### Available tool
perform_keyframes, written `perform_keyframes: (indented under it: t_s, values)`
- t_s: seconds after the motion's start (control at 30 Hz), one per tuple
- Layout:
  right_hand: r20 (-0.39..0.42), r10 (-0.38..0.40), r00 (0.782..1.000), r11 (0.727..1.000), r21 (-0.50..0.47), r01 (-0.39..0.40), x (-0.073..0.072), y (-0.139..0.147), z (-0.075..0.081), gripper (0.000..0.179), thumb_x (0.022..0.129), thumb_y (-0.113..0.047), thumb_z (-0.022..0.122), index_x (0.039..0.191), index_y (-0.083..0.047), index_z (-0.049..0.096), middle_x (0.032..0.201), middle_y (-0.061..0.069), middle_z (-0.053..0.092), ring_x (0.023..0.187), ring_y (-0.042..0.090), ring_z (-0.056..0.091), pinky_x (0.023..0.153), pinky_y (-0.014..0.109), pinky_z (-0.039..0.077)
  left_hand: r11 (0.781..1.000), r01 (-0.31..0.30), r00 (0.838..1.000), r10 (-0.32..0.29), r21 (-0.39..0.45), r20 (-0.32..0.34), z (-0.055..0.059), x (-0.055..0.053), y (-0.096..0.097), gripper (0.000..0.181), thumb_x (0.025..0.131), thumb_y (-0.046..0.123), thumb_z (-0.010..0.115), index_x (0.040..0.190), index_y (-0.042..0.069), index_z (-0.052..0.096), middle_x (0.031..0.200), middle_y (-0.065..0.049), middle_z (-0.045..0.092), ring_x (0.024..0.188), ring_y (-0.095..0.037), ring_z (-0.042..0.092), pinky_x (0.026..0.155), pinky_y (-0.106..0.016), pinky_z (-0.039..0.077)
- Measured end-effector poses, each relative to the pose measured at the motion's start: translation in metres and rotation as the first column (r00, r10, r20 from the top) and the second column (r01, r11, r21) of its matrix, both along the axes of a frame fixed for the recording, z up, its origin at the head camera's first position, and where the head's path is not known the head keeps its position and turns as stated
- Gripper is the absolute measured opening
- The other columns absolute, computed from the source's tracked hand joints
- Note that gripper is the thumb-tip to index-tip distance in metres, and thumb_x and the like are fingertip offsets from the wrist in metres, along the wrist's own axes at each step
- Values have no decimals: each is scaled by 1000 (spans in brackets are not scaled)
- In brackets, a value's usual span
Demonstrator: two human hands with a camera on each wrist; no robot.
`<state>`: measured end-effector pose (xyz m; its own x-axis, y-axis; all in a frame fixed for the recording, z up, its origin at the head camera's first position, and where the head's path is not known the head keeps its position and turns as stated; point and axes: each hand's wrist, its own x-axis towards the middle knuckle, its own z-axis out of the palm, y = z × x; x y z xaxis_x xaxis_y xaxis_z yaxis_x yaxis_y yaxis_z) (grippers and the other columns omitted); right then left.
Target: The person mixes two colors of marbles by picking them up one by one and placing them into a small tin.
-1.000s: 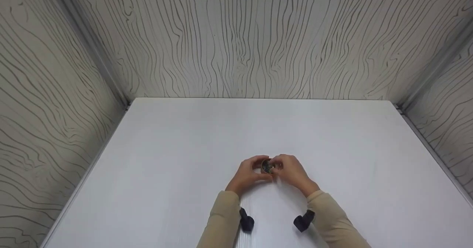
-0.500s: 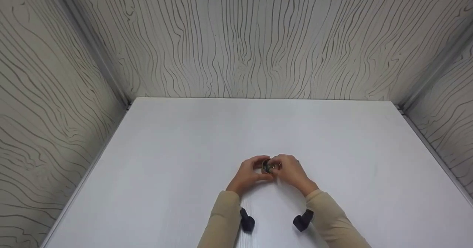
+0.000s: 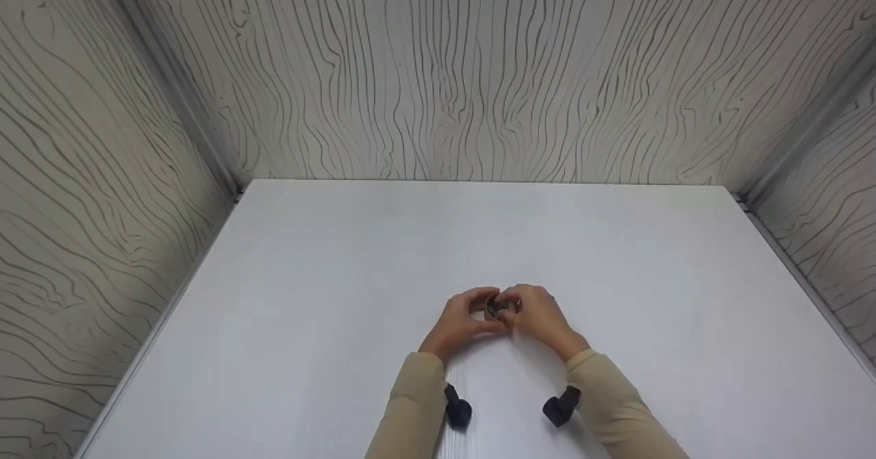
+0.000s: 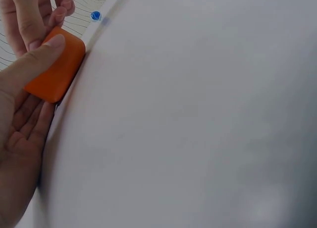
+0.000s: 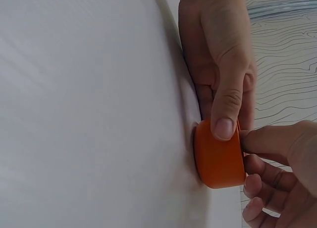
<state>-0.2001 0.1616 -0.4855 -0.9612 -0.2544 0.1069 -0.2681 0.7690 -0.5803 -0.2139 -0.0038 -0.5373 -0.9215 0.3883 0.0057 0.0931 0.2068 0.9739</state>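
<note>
A small orange container (image 5: 218,156) with rounded sides stands on the white tabletop. My left hand (image 3: 457,322) grips it, thumb on the near side and fingers round the far side. Its round opening (image 3: 491,308) shows a dark, cluttered inside in the head view, too small to make out. My right hand (image 3: 540,319) is bent over the right part of this opening, thumb and fingertips close together at the rim. Whatever those fingertips touch inside is hidden. The wrist views show the right hand's other fingers (image 5: 260,188) curled beside the container.
The white tabletop (image 3: 342,254) spreads around both hands. Wood-patterned panels (image 3: 438,76) rise at the back and sides. A small blue round object (image 4: 95,15) sits by the table's edge in the left wrist view. Black wrist devices (image 3: 458,411) hang inside both sleeves.
The right fingertips have shifted very slightly at the opening, and a bright glint between them no longer shows. The left hand and the container have stayed in place.
</note>
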Motion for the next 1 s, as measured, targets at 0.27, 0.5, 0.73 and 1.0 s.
perform_keyframes:
  t_s: [0.27,0.5,0.73,1.0]
  values:
    - [-7,19,1000,1000,-6,-19,-1,2,1,15,78,-2,74,92,-3,74,84,8,72,71,10,55,64,22,45,1000,-5,1000,5,3,1,1,1,1,61,76,12,81,133,10,57,132,-10,63,122,-26,61,108,-38,47]
    - [-9,11,1000,1000,-10,-11,0,3,1,15,78,-1,74,93,-3,74,88,8,73,74,11,56,65,23,46,1000,-6,1000,6,6,3,1,1,1,61,75,13,82,132,10,58,131,-9,64,121,-25,62,108,-39,47]
    - [-12,25,1000,1000,-4,-25,1,5,3,14,79,-1,73,94,-2,74,90,9,73,73,11,55,65,22,45,1000,-1,1000,1,-22,2,0,0,1,63,75,18,82,133,11,57,131,-7,64,121,-22,62,107,-35,47]
    - [-6,21,1000,1000,-9,-21,2,8,7,14,80,-3,73,94,-2,74,89,9,73,72,10,54,63,20,44,1000,-2,1000,2,-21,7,1,1,0,65,75,18,82,134,11,56,132,-7,63,121,-22,62,107,-33,48]
